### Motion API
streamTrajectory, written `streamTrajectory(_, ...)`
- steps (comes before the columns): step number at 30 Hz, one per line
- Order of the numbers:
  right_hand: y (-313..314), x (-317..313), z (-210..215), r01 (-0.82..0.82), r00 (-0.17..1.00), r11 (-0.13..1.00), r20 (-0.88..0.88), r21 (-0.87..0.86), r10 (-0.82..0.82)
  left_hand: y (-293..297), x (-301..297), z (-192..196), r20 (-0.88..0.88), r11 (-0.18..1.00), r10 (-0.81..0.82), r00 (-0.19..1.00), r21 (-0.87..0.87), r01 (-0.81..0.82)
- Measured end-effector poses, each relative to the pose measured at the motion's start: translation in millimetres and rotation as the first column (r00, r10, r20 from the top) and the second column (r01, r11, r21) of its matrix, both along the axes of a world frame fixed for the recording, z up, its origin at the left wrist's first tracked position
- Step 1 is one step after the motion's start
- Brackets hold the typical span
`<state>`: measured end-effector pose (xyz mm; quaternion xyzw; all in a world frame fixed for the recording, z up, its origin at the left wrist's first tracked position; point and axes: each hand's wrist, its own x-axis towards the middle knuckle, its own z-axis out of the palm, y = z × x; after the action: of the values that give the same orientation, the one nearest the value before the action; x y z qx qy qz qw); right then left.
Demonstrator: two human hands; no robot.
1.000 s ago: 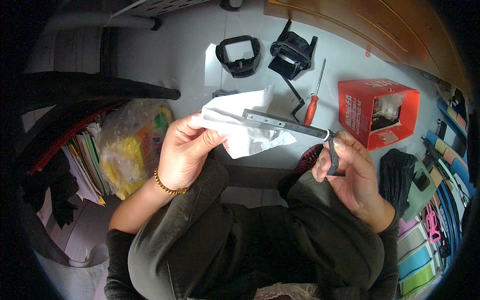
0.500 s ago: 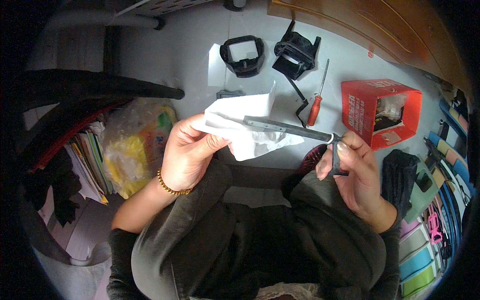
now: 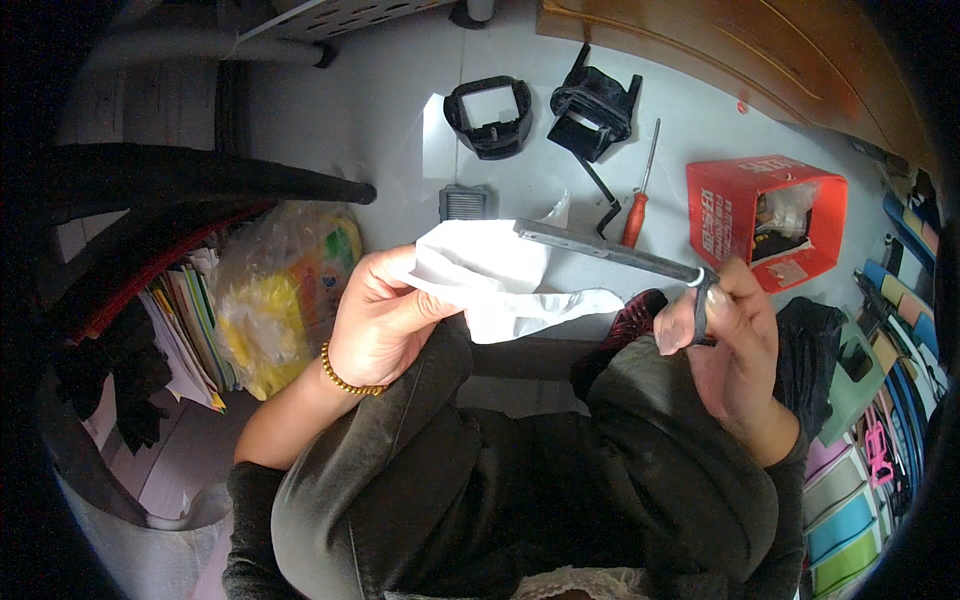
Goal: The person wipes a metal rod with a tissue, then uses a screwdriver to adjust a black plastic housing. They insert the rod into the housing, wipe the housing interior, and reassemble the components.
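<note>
My left hand [image 3: 382,315] pinches a folded white tissue [image 3: 480,260] between thumb and fingers. My right hand [image 3: 738,345] grips a long dark-grey bar-shaped part [image 3: 612,250] by its short crosspiece, where a pale ring circles the bar. The bar points left, and its tip lies over the tissue's right part; whether they touch I cannot tell. On the floor beyond are a black frame-like housing [image 3: 518,139], a second black housing with two prongs [image 3: 592,110], a thin black crank-like rod [image 3: 599,192], a red-handled screwdriver [image 3: 636,220] and a small dark ribbed piece [image 3: 466,203].
To the right, a red box [image 3: 718,210] lies on its side with scraps inside. Coloured folders [image 3: 845,520] line the right edge. At left are a plastic bag with yellow contents [image 3: 270,320] and stacked papers [image 3: 185,330]. A brown wooden panel [image 3: 720,55] borders the far side.
The bar in my right hand has slid rightward along the tissue, so less of it overlaps. The tissue sits slightly lower and shows more folds. My left hand keeps its pinch.
</note>
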<state>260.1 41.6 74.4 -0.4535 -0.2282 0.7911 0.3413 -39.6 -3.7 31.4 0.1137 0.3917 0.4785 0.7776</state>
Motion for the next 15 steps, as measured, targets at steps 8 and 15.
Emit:
streamTrajectory(8, -8, 3, 1, -0.025, 0.999, 0.996, 0.031, 0.086, 0.022, 1, 2, 3, 0.018, 1.000, 0.031, 0.999, 0.007, -0.031)
streamTrajectory(15, -8, 16, -7, -0.314, 0.943, 0.675, 0.300, 0.668, 0.142, 2, 1, 6, 0.063, 0.999, 0.035, 0.997, 0.002, -0.035)
